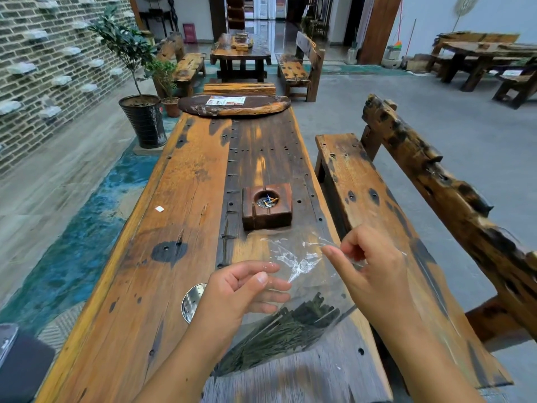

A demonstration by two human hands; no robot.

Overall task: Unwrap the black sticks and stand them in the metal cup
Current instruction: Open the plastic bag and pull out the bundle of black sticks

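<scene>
A bundle of black sticks [279,335] lies inside a clear plastic wrap [293,257], held above the near end of the wooden table [174,199]. My left hand [241,295] pinches the wrap's left edge between thumb and fingers. My right hand [374,274] pinches the wrap's upper right edge, and the film is stretched between the two hands. The metal cup [191,301] stands on the table just left of my left hand, and my wrist hides part of it.
A wooden ashtray block [267,207] with cigarette butts sits on the table beyond the hands. A dark wooden slab with a leaflet [232,104] lies at the far end. A bench [377,205] runs along the right side. Potted plants [142,120] stand on the left.
</scene>
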